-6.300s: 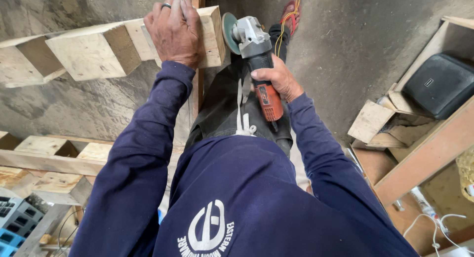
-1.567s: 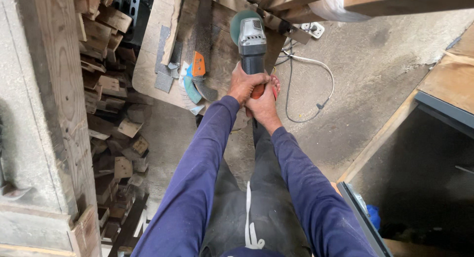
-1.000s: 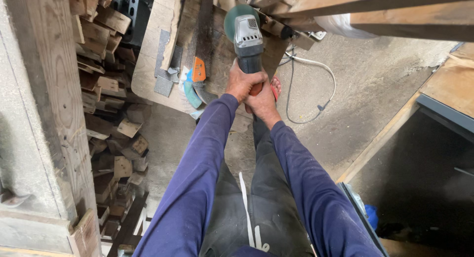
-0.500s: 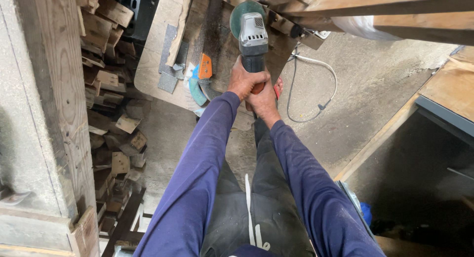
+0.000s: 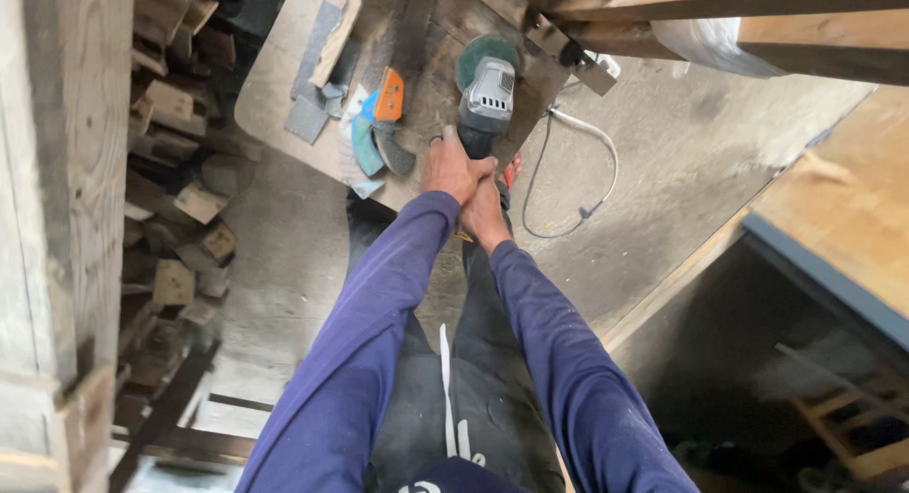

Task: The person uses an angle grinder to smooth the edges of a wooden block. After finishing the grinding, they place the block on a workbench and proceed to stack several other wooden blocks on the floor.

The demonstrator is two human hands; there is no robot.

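Observation:
Both my hands hold an angle grinder [image 5: 485,93] out in front of me, over a low wooden board [image 5: 275,95]. My left hand [image 5: 449,167] wraps the grinder's handle from the left. My right hand [image 5: 487,212] grips the handle just behind it. The grinder has a grey head and a green disc at its far end. Its red rear part shows a little beside my right hand. Blue sleeves cover both my arms.
On the board lie grey sanding sheets [image 5: 312,71], an orange-handled tool [image 5: 388,95] and loose discs [image 5: 371,147]. A white cable [image 5: 592,157] loops on the concrete floor. Stacked wood offcuts [image 5: 180,152] fill the left. Timber beams [image 5: 757,19] run overhead at right; a wooden bench [image 5: 843,228] stands right.
Earlier my left hand held a stack of timber while the right held the grinder alone. Over the last second both hands have kept hold of it, shifting it slightly over the board.

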